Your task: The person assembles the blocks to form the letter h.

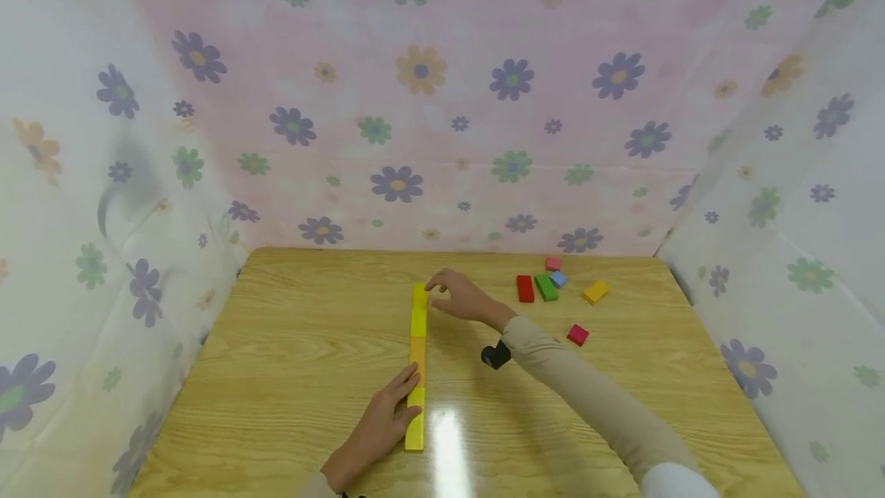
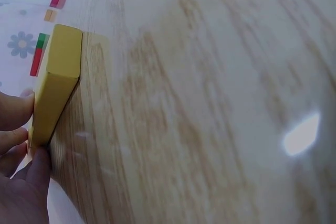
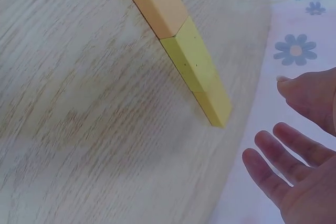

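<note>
A straight row of blocks runs away from me: a near yellow block (image 1: 414, 436), an orange block (image 1: 418, 352) and a far yellow block (image 1: 419, 312). My left hand (image 1: 380, 421) lies across the row from the left, fingers on the orange block and thumb on the near yellow block. In the left wrist view, its fingertips touch the yellow block (image 2: 58, 82) along its sides. My right hand (image 1: 470, 300) hovers beside the far end, fingers slightly bent and holding nothing. The right wrist view shows its fingers (image 3: 265, 169) spread, apart from the row's darker yellow end (image 3: 214, 109).
Loose blocks lie at the back right: red (image 1: 525, 289), green (image 1: 546, 287), blue (image 1: 558, 279), pink (image 1: 553, 263) and orange-yellow (image 1: 595, 292). A crimson block (image 1: 578, 335) sits nearer. Flowered cloth (image 1: 442, 137) surrounds the wooden table (image 1: 297, 344).
</note>
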Demonstrator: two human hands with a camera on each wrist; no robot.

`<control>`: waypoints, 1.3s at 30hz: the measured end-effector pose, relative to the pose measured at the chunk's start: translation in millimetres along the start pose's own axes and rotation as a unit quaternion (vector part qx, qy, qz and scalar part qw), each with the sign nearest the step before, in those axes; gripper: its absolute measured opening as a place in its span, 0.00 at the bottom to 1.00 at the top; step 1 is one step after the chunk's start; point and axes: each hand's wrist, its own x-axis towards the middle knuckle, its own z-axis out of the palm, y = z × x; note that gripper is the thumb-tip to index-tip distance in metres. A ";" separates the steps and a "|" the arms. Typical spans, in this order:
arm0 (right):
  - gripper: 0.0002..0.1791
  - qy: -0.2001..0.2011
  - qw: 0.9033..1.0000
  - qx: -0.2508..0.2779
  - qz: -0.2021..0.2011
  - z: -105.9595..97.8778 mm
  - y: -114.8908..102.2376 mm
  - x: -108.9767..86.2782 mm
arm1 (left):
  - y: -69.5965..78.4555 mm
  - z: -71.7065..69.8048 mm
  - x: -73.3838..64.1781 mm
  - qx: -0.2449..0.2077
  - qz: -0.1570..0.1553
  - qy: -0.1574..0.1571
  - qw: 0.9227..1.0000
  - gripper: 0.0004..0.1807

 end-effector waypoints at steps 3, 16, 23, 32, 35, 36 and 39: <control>0.16 -0.004 1.000 -0.004 0.002 -4.6 -0.9 -3.7 | -1.6 0.0 -0.1 -0.001 -0.006 -0.001 1.000 0.30; 0.14 0.005 0.999 -0.048 0.021 -24.5 -3.2 -31.4 | -2.9 -1.1 -0.1 -0.014 -0.017 -0.007 1.000 0.31; 0.14 0.016 0.999 -0.048 0.017 -36.2 -3.9 -45.6 | -1.8 -0.9 0.3 -0.016 -0.016 -0.006 1.000 0.30; 0.14 0.026 0.998 -0.048 0.011 -45.5 1.3 -63.3 | 1.0 -0.7 0.0 -0.010 -0.016 -0.005 1.000 0.30; 0.14 0.031 0.999 -0.043 0.010 -48.7 3.4 -69.5 | 1.8 -0.6 -0.2 -0.007 -0.012 -0.004 1.000 0.30; 0.14 0.033 0.999 -0.041 0.010 -49.9 3.8 -71.7 | 2.0 -0.4 -0.2 -0.005 -0.009 -0.004 1.000 0.30; 0.14 0.038 0.999 -0.034 0.009 -53.7 4.1 -78.3 | 2.5 -0.2 -0.1 -0.003 0.001 -0.003 1.000 0.30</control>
